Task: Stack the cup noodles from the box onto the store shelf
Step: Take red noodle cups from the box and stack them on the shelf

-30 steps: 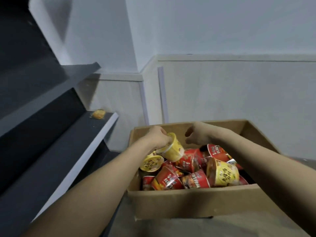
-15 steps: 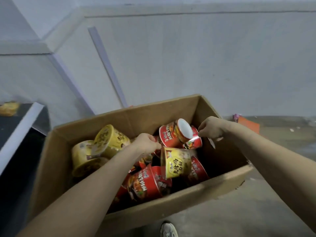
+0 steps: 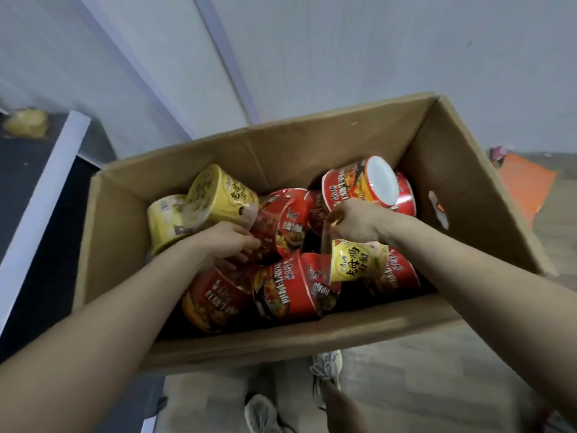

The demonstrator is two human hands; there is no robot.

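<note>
Gripping red cup point(image 3: 287, 223) in middle of box point(image 3: 312, 335) with curled left hand point(image 3: 229, 242), likely for lifting toward shelf point(image 3: 62, 170) at 9 o'clock. Right hand point(image 3: 356, 220) bent over yellow cup point(image 3: 359, 264) at 4 o'clock; cannot tell whether gripped.

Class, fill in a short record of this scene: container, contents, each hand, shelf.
container: cardboard box, open top
contents: red and yellow cup noodles, jumbled
left hand: grips a red cup
right hand: curled over a yellow cup; grip unclear
shelf: left of box, holds one blurred yellow item
</note>
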